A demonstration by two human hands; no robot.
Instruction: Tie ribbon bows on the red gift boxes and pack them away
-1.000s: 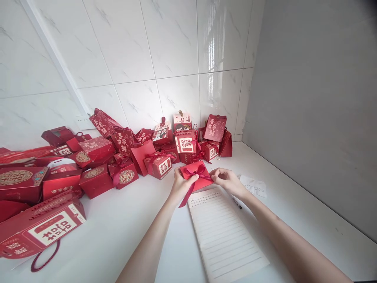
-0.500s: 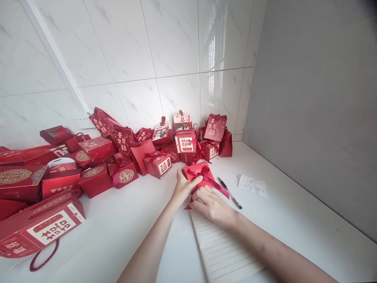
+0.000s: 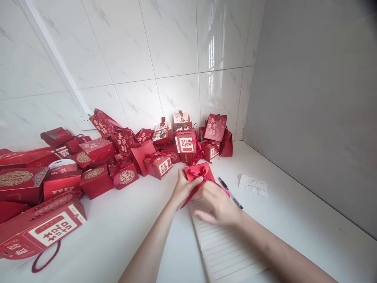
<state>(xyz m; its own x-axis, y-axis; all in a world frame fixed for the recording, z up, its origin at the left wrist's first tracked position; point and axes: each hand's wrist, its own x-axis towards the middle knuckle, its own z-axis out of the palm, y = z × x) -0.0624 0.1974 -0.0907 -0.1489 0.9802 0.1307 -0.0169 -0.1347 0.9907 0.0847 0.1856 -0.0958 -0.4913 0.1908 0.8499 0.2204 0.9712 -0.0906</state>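
Note:
A small red gift box (image 3: 191, 171) with a dark red ribbon bow (image 3: 201, 173) rests over the top end of a lined notebook (image 3: 224, 251). My left hand (image 3: 183, 186) is closed around the box's left side, its thumb pressed on top beside the bow. One ribbon tail (image 3: 188, 197) slants down to the lower left, and another reaches right. Over the notebook, just below the bow, my right hand (image 3: 218, 204) is blurred by motion. Its thumb stands apart from the fingers, and nothing shows between them. It covers part of the box and ribbon.
A black-and-clear pen (image 3: 230, 192) lies right of the box, with a torn paper slip (image 3: 253, 185) farther right. Many red gift boxes (image 3: 96, 181) crowd the left and back of the white table (image 3: 300, 220). A tiled wall (image 3: 176, 47) and a grey panel (image 3: 312, 98) enclose it.
My right hand has lifted away from the lower edge of the box, its fingers spreading. A ribbon tail now slants to the lower left. My left hand keeps its hold.

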